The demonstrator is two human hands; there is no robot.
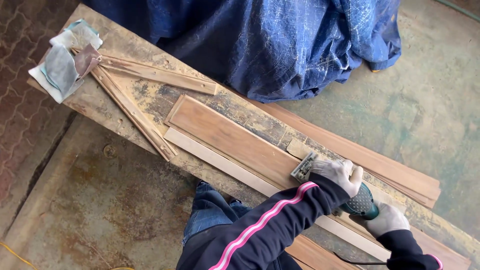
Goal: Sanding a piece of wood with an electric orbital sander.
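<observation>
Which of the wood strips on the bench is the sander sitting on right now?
The wide reddish-brown plank, the broadest piece. The sander rests on its near end under both gloved hands. The pale strip lies beside it; the two crossed battens lie apart.

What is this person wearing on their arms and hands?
Both arms are covered by dark, near-black jacket sleeves. The left sleeve carries a pink stripe edged in white along its length; the right sleeve shows a pink edge near its cuff. The left hand and right hand wear light grey work gloves.

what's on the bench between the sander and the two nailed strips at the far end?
Head view: only the long brown board and pale strip span from sander toward the strips.
</observation>
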